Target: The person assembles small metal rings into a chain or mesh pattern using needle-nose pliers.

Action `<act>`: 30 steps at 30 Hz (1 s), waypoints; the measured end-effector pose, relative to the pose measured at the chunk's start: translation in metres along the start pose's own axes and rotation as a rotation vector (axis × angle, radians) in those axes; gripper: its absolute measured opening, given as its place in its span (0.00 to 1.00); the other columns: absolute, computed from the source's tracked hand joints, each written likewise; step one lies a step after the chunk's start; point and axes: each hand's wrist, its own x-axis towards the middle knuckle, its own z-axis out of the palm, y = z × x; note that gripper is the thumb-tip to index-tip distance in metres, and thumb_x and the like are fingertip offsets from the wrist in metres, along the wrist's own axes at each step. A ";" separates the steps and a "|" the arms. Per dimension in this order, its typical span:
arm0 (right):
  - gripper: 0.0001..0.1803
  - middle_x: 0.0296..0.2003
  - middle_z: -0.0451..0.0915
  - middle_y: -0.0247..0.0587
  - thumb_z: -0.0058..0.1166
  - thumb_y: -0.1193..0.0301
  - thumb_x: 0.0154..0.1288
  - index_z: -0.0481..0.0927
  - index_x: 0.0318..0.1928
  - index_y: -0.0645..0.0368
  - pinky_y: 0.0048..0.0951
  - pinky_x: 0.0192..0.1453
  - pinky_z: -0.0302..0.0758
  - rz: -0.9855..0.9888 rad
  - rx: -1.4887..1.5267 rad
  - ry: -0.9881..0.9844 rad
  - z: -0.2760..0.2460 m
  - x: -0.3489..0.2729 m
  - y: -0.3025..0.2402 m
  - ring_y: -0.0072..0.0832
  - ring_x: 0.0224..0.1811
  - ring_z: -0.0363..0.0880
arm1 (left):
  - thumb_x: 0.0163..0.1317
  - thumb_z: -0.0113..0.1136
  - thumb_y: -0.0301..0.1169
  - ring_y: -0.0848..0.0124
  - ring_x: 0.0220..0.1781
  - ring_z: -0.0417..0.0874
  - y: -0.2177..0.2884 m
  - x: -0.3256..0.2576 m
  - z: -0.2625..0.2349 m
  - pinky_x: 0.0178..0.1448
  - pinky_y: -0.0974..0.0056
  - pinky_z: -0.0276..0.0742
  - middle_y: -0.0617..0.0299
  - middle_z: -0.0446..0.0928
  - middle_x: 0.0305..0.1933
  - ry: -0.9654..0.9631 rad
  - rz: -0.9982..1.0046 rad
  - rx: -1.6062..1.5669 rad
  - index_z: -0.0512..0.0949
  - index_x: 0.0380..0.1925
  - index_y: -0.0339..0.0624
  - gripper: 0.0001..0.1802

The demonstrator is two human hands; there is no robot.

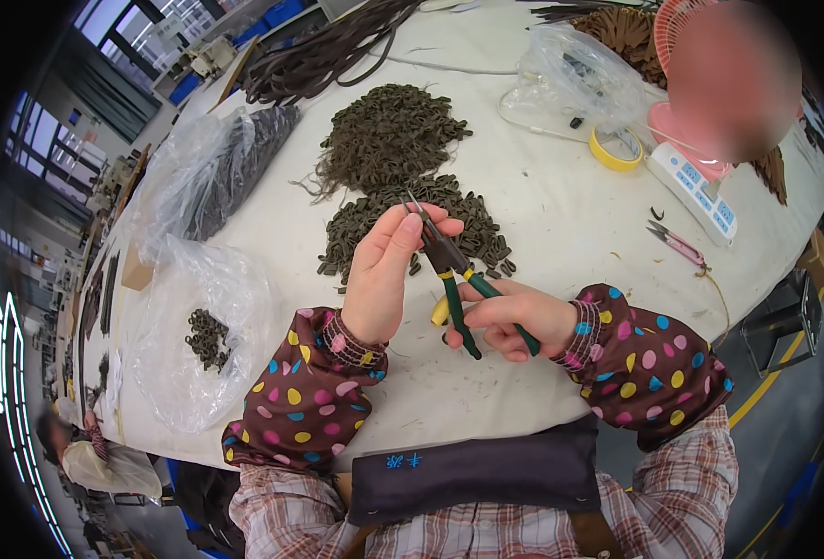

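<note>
A pair of long-nosed pliers with green, yellow-banded handles is in my right hand, whose fingers wrap the spread handles. Something yellow covers a fingertip of that hand. My left hand is closed in a pinch at the plier jaws, and what its fingers hold there is too small to make out. Just beyond my hands lies a heap of small dark olive loops. Behind it, a second, larger heap shows loose thread ends.
At left, a transparent bag bears a few loops, near a wrapped dark bundle. Dark straps lie far back. At right are yellow tape, a power strip and pink-handled snips. Another person sits at lower left.
</note>
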 end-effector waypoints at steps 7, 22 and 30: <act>0.13 0.35 0.77 0.42 0.47 0.68 0.55 0.66 0.40 0.59 0.18 0.11 0.60 0.032 0.024 -0.078 -0.005 -0.003 -0.001 0.13 0.10 0.60 | 0.67 0.42 0.40 0.72 0.46 0.73 0.012 0.003 -0.006 0.54 0.63 0.64 0.55 0.76 0.45 -0.118 -0.107 -0.236 0.71 0.45 0.37 0.18; 0.24 0.47 0.72 0.41 0.43 0.74 0.52 0.66 0.52 0.67 0.22 0.41 0.74 -0.069 -0.092 -0.104 0.001 -0.009 -0.010 0.22 0.34 0.76 | 0.64 0.49 0.33 0.79 0.37 0.71 -0.005 -0.013 -0.032 0.44 0.74 0.67 0.66 0.75 0.38 -0.055 -0.125 0.438 0.76 0.39 0.38 0.11; 0.16 0.46 0.74 0.42 0.41 0.68 0.60 0.72 0.44 0.66 0.28 0.40 0.75 -0.299 0.017 0.109 -0.016 -0.015 -0.024 0.23 0.33 0.75 | 0.55 0.58 0.27 0.70 0.30 0.75 -0.006 -0.034 -0.019 0.34 0.68 0.71 0.59 0.73 0.31 -0.251 0.000 0.826 0.78 0.34 0.40 0.07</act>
